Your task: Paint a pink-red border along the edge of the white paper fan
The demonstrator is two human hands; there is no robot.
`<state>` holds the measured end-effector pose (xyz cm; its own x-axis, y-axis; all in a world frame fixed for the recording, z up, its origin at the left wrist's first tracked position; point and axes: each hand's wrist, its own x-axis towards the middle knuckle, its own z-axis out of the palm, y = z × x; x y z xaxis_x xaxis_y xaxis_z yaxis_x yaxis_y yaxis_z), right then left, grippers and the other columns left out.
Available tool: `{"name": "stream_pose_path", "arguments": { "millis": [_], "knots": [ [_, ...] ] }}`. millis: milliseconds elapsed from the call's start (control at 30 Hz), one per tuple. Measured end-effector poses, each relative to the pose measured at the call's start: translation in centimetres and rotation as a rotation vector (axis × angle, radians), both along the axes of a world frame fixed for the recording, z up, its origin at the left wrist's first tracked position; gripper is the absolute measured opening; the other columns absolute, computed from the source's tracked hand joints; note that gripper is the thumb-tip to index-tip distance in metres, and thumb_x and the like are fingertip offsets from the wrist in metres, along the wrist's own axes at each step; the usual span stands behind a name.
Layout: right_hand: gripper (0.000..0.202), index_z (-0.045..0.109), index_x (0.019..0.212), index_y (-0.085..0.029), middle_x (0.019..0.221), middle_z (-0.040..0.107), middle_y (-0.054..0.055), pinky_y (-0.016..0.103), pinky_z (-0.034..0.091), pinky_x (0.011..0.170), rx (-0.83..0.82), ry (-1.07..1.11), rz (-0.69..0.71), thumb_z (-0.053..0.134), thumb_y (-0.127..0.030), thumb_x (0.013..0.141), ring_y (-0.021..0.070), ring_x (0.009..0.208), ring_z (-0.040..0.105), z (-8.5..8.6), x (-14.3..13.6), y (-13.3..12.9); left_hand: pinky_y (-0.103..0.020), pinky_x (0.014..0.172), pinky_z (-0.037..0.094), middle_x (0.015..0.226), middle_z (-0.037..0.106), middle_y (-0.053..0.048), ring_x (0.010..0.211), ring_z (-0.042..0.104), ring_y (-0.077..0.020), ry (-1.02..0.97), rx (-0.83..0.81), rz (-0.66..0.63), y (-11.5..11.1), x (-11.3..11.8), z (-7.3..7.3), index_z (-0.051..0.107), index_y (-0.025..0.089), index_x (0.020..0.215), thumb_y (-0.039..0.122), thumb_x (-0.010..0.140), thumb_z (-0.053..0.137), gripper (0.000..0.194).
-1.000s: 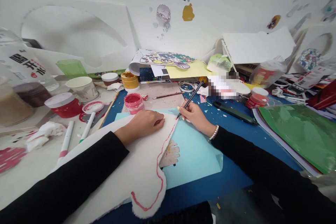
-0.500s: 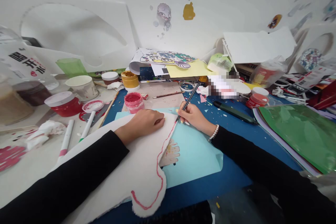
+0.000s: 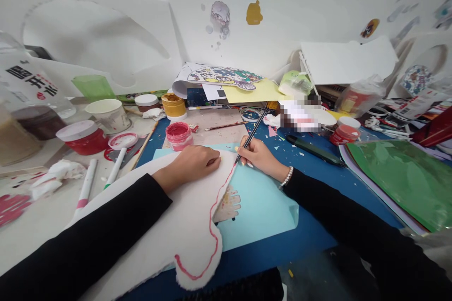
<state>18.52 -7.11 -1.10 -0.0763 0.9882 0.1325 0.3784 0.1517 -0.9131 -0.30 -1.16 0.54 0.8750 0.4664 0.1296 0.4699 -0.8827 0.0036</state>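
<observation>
On the thick white wavy-edged sheet (image 3: 176,221), the left hand (image 3: 191,163) rests loosely curled, gripping nothing; the right hand (image 3: 261,155) pinches a slim black paintbrush (image 3: 257,125).

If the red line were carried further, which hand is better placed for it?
Likely the right hand: it holds the brush, tip at the upper end of the red line. The left hand rests on the white sheet, with no tool visible.

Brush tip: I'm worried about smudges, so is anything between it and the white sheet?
Nothing visible: the right hand holds the brush, its tip at the white sheet by the red line. The left hand rests on the sheet, clear of the tip.
</observation>
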Motion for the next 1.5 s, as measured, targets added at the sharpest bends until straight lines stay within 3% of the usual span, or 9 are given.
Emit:
{"name": "stream_pose_path", "arguments": {
  "millis": [1500],
  "knots": [
    [0.02,0.04,0.062,-0.018,0.043,0.045,-0.008,0.018,0.024,0.039,0.068,0.066,-0.098,0.048,-0.03,0.077,0.0047,0.036,0.034,-0.08,-0.08,0.2,-0.026,0.044,0.015,0.056,0.053,-0.001,0.049,0.043,-0.0115,-0.026,0.004,-0.019,0.2,-0.23,-0.35,0.041,0.017,0.056,0.026,0.082,0.034,0.028]
  ]
}}
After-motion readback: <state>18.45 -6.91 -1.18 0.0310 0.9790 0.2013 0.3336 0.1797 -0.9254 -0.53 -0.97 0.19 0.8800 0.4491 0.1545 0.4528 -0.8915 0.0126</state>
